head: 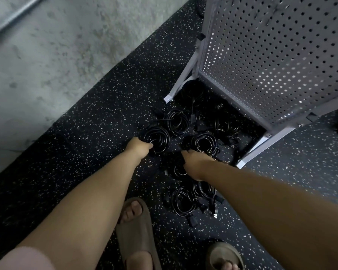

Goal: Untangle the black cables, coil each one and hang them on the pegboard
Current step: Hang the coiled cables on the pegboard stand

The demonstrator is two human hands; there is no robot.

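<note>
A black rubber floor (98, 117) flecked with white carries everything, and its left edge meets bare concrete (47, 55). Coils of black cable (177, 122) lie clustered on it, some under the pegboard stand (271, 55), whose grey feet (169, 98) rest on it. Loose plugs (215, 215) lie beside the nearest coils. Two sandals (137, 230) stand at the near edge.
</note>
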